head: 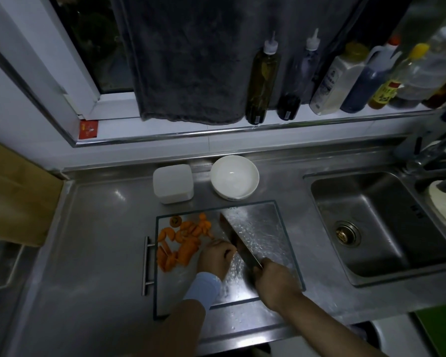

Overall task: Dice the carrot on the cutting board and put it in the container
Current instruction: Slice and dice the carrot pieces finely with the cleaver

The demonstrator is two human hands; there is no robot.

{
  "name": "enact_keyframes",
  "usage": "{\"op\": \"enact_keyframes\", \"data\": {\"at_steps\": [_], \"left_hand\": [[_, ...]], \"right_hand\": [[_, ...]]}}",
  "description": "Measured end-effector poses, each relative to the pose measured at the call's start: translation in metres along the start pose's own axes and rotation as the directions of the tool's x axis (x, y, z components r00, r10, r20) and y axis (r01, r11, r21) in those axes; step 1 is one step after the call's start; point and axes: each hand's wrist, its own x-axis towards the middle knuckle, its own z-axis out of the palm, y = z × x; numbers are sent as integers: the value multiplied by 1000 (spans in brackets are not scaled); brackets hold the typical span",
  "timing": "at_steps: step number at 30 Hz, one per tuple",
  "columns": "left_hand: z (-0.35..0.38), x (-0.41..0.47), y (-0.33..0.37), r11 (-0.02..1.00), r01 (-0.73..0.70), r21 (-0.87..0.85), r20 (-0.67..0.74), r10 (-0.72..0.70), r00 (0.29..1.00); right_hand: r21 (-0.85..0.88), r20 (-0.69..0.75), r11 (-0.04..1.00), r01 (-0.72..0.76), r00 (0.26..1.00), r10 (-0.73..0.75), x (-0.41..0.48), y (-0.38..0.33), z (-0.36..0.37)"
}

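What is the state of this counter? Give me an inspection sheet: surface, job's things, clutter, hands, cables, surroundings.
Surface: steel counter; a glass cutting board lies on it.
Job's things: carrot pieces heaped on the board's left part; knife on the board beside them; white container stands behind the board.
Clutter: white bowl beside the container; bottles lined on the sill.
Hands: left hand has fingers curled next to the blade, and what they hold is hidden; right hand grips the knife handle.
Cables: nothing seen.
Surroundings: sink at right; dark towel hangs above the sill; cardboard box at left.
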Motion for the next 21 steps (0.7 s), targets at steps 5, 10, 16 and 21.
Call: {"op": "enact_keyframes", "data": {"at_steps": [5, 10, 16, 21], "left_hand": [[1, 0, -3, 1000, 6, -6, -5, -7, 1000], [3, 0, 8, 999, 12, 40, 4, -12, 1000], [11, 21, 50, 998, 50, -34, 56, -48, 997], [3, 30, 67, 971, 216, -107, 47, -212, 976]], "right_hand": [[5, 9, 1000, 11, 1000, -11, 13, -3, 3], [-60, -26, 996, 62, 998, -63, 26, 2, -14], [-141, -133, 988, 71, 987, -90, 27, 30, -47], [-199, -212, 974, 105, 966, -147, 28, 48, -71]]}}
